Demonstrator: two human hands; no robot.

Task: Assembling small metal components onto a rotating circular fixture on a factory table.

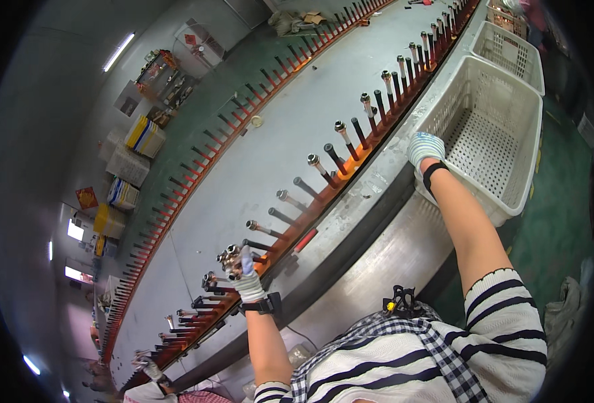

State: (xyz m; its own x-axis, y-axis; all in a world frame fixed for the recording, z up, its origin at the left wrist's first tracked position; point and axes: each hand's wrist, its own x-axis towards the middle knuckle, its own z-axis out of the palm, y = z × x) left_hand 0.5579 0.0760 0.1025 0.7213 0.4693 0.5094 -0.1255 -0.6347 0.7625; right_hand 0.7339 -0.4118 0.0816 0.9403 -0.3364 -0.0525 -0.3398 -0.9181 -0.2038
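Note:
My left hand [246,279], in a striped knit glove, is closed around several small shiny metal fittings [230,260]. It is over the near row of upright dark posts on the conveyor, and its palm side is hidden. Metal fittings [312,160] like these sit on some posts of that row; other posts, such as this black-topped one [330,150], carry none. My right hand [426,149], gloved too, rests at the left rim of a white perforated plastic basket [495,131], its fingers curled over the edge. Some fingertips are hidden there.
Across the grey table [243,174] a far row of posts [206,149] curves along. A red-handled tool [306,240] lies near the edge. Another white basket [512,50] stands behind the first. At lower left a co-worker's gloved hand [151,369] is over the same near row.

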